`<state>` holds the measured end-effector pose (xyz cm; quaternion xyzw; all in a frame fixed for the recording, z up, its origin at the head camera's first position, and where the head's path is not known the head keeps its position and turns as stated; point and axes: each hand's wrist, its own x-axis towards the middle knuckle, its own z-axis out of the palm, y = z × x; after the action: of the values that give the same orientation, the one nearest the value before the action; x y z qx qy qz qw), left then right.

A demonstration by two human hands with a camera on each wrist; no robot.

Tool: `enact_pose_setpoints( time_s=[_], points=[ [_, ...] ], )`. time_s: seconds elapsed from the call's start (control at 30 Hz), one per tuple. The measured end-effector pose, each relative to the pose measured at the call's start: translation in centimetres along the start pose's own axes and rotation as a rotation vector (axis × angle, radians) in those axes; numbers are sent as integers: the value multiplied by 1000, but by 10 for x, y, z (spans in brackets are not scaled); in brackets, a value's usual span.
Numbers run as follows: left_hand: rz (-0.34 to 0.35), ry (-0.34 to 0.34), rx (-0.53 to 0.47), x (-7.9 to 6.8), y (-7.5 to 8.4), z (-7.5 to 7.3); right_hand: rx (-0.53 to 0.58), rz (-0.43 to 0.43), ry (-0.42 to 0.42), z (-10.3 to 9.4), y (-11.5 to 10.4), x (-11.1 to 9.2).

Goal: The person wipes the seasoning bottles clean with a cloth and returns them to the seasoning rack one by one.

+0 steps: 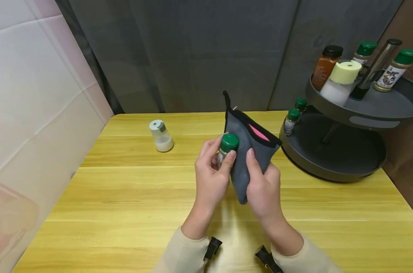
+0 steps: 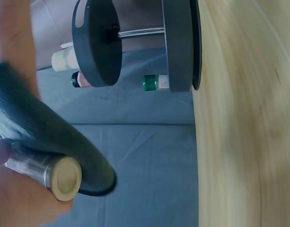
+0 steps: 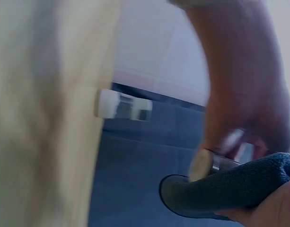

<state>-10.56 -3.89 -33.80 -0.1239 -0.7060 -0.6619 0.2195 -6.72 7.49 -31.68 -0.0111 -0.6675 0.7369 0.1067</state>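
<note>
My left hand (image 1: 211,174) grips a small spice jar (image 1: 229,142) with a green cap, cap up and leaning slightly. The jar's pale round base (image 2: 65,179) shows in the left wrist view. In my right hand (image 1: 265,189) is a folded grey cloth (image 1: 242,159) with black edging, a loop at its top corner and a strip of pink inside. The right thumb lies along the cloth's front. The cloth lies right alongside the jar, both held above the wooden table (image 1: 151,212). Left fingers partly hide the jar's label.
A clear shaker (image 1: 162,136) with white contents stands at the table's back left. On the right, a dark two-tier rack (image 1: 332,167) holds a yellow-lidded container (image 1: 343,77), an orange-brown bottle (image 1: 326,67) and several green-capped jars (image 1: 395,72). A grey curtain (image 1: 192,57) hangs behind.
</note>
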Motion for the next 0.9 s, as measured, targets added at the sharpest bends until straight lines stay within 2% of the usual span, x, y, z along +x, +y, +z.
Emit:
enact_pose_setpoints(
  time_s=[0.1,0.2,0.3,0.37,0.47,0.53,0.67,0.8,0.9],
  points=[
    [0,6,-20,2,2,-1,-108,-9,-18,4,12,-1],
    [14,-4,-37,3,4,-2,-156,56,-52,5,19,1],
    [12,-21,-33,2,4,-1,-130,135,-71,2,15,4],
    [2,-29,-22,0,2,-1,-83,141,-63,-1,8,5],
    [-16,-42,-14,-2,0,0,4,79,-17,-3,-2,3],
    [-26,-44,-20,-3,-1,0,20,29,16,-4,-6,1],
    [-24,-23,-41,-2,-1,-1,-23,1,24,-1,-1,-1],
    [-2,-10,-45,-1,1,-3,-81,73,-43,-1,8,-1],
    [4,-18,-37,-1,1,-4,-87,135,-75,-3,6,0]
  ],
)
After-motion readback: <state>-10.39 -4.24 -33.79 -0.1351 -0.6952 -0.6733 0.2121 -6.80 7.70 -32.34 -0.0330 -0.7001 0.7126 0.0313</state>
